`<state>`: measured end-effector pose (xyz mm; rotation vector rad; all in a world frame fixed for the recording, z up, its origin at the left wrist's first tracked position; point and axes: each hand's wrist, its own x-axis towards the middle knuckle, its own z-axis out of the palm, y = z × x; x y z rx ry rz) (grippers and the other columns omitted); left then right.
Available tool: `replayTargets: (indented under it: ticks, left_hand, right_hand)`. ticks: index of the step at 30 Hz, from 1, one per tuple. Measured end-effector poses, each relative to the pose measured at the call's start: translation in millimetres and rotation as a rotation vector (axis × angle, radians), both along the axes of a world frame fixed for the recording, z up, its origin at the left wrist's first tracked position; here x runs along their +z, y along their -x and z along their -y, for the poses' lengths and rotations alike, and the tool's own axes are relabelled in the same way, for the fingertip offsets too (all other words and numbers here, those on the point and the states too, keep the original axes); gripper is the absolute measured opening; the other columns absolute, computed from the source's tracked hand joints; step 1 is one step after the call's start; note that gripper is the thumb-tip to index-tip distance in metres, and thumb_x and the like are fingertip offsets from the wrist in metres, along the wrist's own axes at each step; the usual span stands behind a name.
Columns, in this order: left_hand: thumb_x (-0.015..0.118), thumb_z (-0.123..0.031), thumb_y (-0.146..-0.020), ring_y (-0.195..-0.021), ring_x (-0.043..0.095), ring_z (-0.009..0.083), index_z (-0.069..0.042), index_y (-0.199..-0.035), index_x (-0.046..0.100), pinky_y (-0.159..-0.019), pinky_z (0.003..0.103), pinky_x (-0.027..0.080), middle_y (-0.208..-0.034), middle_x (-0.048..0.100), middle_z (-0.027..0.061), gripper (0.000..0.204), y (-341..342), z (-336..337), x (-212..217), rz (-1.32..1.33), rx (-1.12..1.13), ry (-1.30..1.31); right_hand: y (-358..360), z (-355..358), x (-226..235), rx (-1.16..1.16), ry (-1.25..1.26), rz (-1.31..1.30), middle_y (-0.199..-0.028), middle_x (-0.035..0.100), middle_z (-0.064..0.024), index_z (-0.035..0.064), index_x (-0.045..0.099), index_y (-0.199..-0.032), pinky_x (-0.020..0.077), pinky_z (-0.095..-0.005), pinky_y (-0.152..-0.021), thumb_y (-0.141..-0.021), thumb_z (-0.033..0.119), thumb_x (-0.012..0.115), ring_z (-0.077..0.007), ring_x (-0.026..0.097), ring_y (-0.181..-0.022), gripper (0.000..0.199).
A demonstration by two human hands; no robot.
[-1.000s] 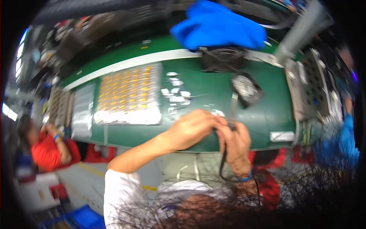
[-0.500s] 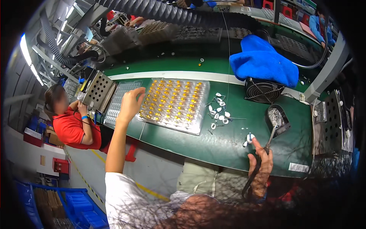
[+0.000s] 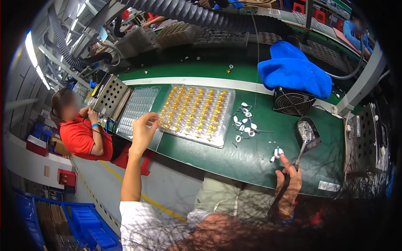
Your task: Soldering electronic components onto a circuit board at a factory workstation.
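Note:
My left hand is at the near left corner of a clear plastic tray filled with rows of small orange-yellow pieces. Its thumb and index finger are pinched together; anything between them is too small to make out. A soldering iron is in my right hand, its tip over a dark holder filled with silvery metal shavings. My right index finger reaches to a small round white part on the green bench. Several similar white parts with thin wires lie scattered beside the tray.
Another clear tray lies on the left, near a perforated metal box. A blue cloth covers a black fan at the back right. A person in a red shirt works on the left. A black ribbed duct hangs overhead.
My left hand has moved toward me along the tray's left edge, and its fingers have drawn closer together. My right hand stays with the iron beside the white part. The view has shifted slightly.

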<state>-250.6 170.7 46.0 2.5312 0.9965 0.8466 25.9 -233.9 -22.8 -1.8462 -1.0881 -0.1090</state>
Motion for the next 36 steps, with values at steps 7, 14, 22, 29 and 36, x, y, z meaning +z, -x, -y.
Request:
replayTargets:
  ticks: [7,14,22,29,36]
  left_hand:
    - [0.073,0.008,-0.090,-0.092,0.074,0.0169,0.003,-0.109,0.071,-0.083,0.028,0.060,-0.098,0.075,0.0086,0.020,-30,8,-7,0.440,-0.128,0.307]
    - [0.066,0.011,-0.094,-0.107,0.068,0.0188,0.005,-0.109,0.073,-0.090,0.029,0.059,-0.118,0.067,0.0121,0.018,-161,120,13,0.338,-0.746,0.525]
    - [0.069,0.007,-0.094,-0.107,0.068,0.0211,0.005,-0.113,0.072,-0.092,0.031,0.058,-0.116,0.070,0.0153,0.019,-229,166,8,0.105,-0.988,0.747]
    - [0.070,0.007,-0.093,-0.112,0.069,0.0249,0.005,-0.107,0.072,-0.098,0.034,0.056,-0.115,0.071,0.0153,0.014,-236,171,-35,0.116,-1.045,0.746]
    - [0.069,0.006,-0.094,-0.110,0.069,0.0229,0.005,-0.108,0.071,-0.096,0.032,0.058,-0.116,0.069,0.0148,0.014,-232,177,-42,0.099,-0.981,0.911]
  right_hand:
    - [-1,-1,-2,0.019,-0.105,0.063,-0.124,0.073,-0.0228,0.0001,0.058,-0.122,0.0568,-0.0407,-0.080,-0.089,0.001,0.077,-0.0375,0.070,-0.098,0.038]
    - [-4,7,6,0.017,-0.186,0.213,-0.116,0.076,-0.0182,-0.0007,0.061,-0.125,0.0549,-0.0381,-0.071,-0.094,0.003,0.072,-0.0311,0.069,-0.081,0.033]
    - [-4,39,2,-0.029,-0.175,0.245,-0.076,0.066,-0.0113,-0.0054,0.066,-0.121,0.0489,-0.0351,-0.053,-0.095,0.047,0.071,-0.0253,0.063,-0.061,0.059]
    - [2,34,-9,-0.138,-0.237,0.221,-0.073,0.065,-0.0097,-0.0029,0.068,-0.108,0.0470,-0.0336,-0.053,-0.087,0.020,0.084,-0.0241,0.060,-0.056,0.035]
    - [-3,31,-5,-0.093,-0.197,0.297,-0.078,0.071,-0.0084,-0.0006,0.068,-0.107,0.0474,-0.0314,-0.052,-0.079,0.015,0.089,-0.0218,0.064,-0.058,0.038]
